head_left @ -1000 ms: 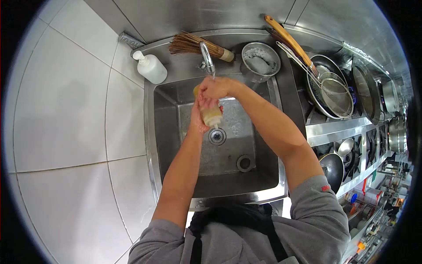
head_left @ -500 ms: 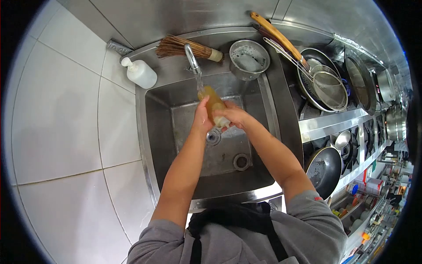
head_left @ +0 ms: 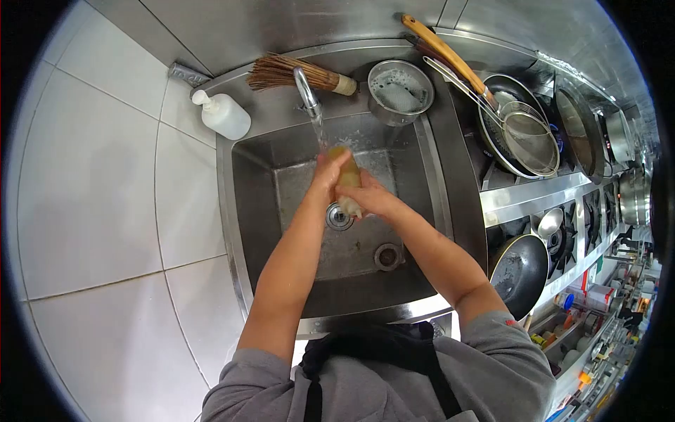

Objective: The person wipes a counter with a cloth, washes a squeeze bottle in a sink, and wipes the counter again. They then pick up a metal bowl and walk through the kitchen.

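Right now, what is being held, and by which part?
A squeeze bottle, by its body: left fingers near the base, right fingers nearer the cap.

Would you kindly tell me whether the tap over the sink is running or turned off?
The tap is running: a stream of water falls from it towards the bottle held in the left hand and right hand.

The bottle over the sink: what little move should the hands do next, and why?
Maybe the left hand and right hand should turn the bottle a little, because running water falls near its base, and the hands cover parts of its sides.
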### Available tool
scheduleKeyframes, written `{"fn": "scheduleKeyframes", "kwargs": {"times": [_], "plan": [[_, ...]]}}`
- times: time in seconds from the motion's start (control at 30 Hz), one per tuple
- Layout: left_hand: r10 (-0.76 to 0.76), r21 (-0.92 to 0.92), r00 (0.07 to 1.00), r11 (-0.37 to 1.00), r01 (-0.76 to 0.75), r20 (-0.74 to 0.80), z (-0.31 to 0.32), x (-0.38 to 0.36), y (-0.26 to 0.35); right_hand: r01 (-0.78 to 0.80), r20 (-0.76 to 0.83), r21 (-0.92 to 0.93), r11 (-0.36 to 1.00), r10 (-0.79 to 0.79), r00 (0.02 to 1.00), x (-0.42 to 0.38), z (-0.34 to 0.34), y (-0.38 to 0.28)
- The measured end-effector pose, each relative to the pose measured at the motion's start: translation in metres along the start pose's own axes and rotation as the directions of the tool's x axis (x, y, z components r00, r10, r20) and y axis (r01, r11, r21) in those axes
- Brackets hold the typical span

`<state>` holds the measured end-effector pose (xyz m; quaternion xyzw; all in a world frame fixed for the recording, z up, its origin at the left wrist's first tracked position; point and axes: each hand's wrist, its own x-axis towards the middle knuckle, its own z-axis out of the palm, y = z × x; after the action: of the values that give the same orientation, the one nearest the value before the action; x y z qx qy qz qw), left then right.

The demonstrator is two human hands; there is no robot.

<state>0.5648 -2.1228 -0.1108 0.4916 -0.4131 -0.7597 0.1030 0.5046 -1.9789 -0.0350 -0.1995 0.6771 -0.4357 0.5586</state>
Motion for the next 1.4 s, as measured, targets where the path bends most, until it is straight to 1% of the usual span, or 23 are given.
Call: {"fn": "scheduleKeyframes", "kwargs": {"times": [0.03, 0.1, 0.23, 0.3, 0.33, 0.37, 0.4, 0.43, 0.5, 0.53, 0.67, 0.73, 0.77, 0.83, 0.87, 0.93, 0.97, 1.07, 1.13, 1.17, 1.23, 1.37, 1.4], "plan": [[-0.027, -0.035, 0.995, 0.999, 0.031, 0.095, 0.001, -0.004, -0.008, 0.001, 0.0, 0.004, 1.0, -0.001, 1.0, 0.006, 0.001, 0.007], [0.051, -0.067, 0.997, 0.997, -0.047, 0.064, 0.002, -0.03, -0.001, 0.242, -0.062, -0.147, 0.959, -0.253, 0.966, 0.021, 0.005, 0.027], [0.05, -0.289, 0.979, 0.957, 0.01, 0.198, -0.014, -0.033, -0.012, 0.206, -0.152, -0.502, 0.84, -0.32, 0.935, 0.05, 0.02, 0.03], [0.047, -0.324, 0.96, 0.945, 0.046, 0.275, -0.021, -0.041, -0.014, 0.329, -0.149, -0.707, 0.626, -0.587, 0.796, 0.082, 0.019, 0.025], [0.011, -0.318, 0.948, 0.943, 0.097, 0.319, -0.027, -0.042, -0.014, 0.333, -0.148, -0.705, 0.626, -0.589, 0.794, 0.089, 0.018, 0.017], [-0.023, -0.311, 0.931, 0.939, 0.144, 0.364, -0.033, -0.042, -0.012, 0.37, -0.088, -0.552, 0.747, -0.494, 0.865, 0.085, 0.015, -0.006], [0.116, -0.401, 0.862, 0.91, 0.107, 0.493, -0.038, -0.047, -0.014, 0.365, -0.006, -0.381, 0.85, -0.397, 0.918, 0.087, 0.013, -0.018], [0.113, -0.399, 0.863, 0.91, 0.109, 0.493, -0.042, -0.045, -0.014, 0.363, -0.008, -0.378, 0.852, -0.395, 0.919, 0.099, 0.012, -0.021], [0.371, -0.598, 0.729, 0.799, 0.066, 0.575, -0.042, -0.049, -0.003, 0.366, 0.065, -0.009, 0.931, -0.364, 0.929, 0.117, 0.015, -0.029], [0.336, -0.687, 0.867, 0.727, 0.01, 0.368, -0.036, -0.05, 0.0, 0.166, -0.063, 0.176, 0.97, -0.157, 0.986, 0.12, 0.018, -0.026], [0.329, -0.733, 0.912, 0.678, -0.046, 0.246, -0.059, -0.006, 0.013, 0.092, -0.047, 0.354, 0.931, -0.081, 0.996, 0.108, 0.036, -0.025], [0.324, -0.685, 0.926, 0.72, -0.111, 0.191, -0.065, 0.002, 0.017, 0.454, -0.117, 0.177, 0.874, -0.439, 0.891, 0.123, 0.042, 0.003], [0.321, -0.686, 0.927, 0.72, -0.106, 0.194, -0.061, -0.001, 0.018, 0.451, -0.12, 0.176, 0.875, -0.436, 0.892, 0.113, 0.04, -0.001], [0.15, -0.452, 0.988, 0.883, -0.124, 0.021, -0.046, -0.018, 0.03, 0.482, -0.058, -0.271, 0.833, -0.514, 0.856, 0.087, 0.034, -0.015], [0.149, -0.448, 0.988, 0.886, -0.121, 0.028, -0.036, -0.028, 0.035, 0.481, -0.066, -0.269, 0.834, -0.514, 0.855, 0.089, 0.03, -0.017], [0.172, -0.494, 0.947, 0.869, -0.017, 0.27, -0.02, -0.047, 0.037, 0.446, 0.024, -0.651, 0.614, -0.571, 0.821, 0.1, 0.017, -0.023], [0.169, -0.49, 0.946, 0.871, -0.011, 0.277, -0.023, -0.043, 0.03, 0.44, 0.016, -0.653, 0.617, -0.57, 0.822, 0.105, 0.011, -0.023], [0.158, -0.381, 0.83, 0.922, 0.069, 0.534, -0.028, -0.032, 0.016, 0.515, -0.1, -0.39, 0.763, -0.591, 0.801, 0.115, -0.011, -0.029], [0.268, -0.493, 0.759, 0.867, 0.078, 0.593, -0.025, -0.041, 0.015, 0.368, -0.079, 0.072, 0.927, -0.363, 0.929, 0.115, -0.022, -0.028], [0.27, -0.494, 0.761, 0.866, 0.077, 0.59, -0.025, -0.039, 0.015, 0.368, -0.075, 0.072, 0.927, -0.363, 0.929, 0.114, -0.02, -0.02], [0.327, -0.625, 0.816, 0.779, 0.053, 0.476, -0.027, -0.03, 0.016, 0.096, -0.063, 0.239, 0.966, -0.084, 0.995, 0.106, -0.007, 0.004], [0.281, -0.59, 0.871, 0.807, 0.012, 0.402, -0.035, -0.026, 0.019, 0.054, 0.018, 0.321, 0.946, -0.063, 0.998, 0.06, 0.022, 0.01], [0.208, -0.553, 0.922, 0.833, 0.007, 0.326, -0.034, -0.034, 0.02, 0.228, -0.129, 0.216, 0.949, -0.204, 0.97, 0.059, 0.03, 0.014]]}}
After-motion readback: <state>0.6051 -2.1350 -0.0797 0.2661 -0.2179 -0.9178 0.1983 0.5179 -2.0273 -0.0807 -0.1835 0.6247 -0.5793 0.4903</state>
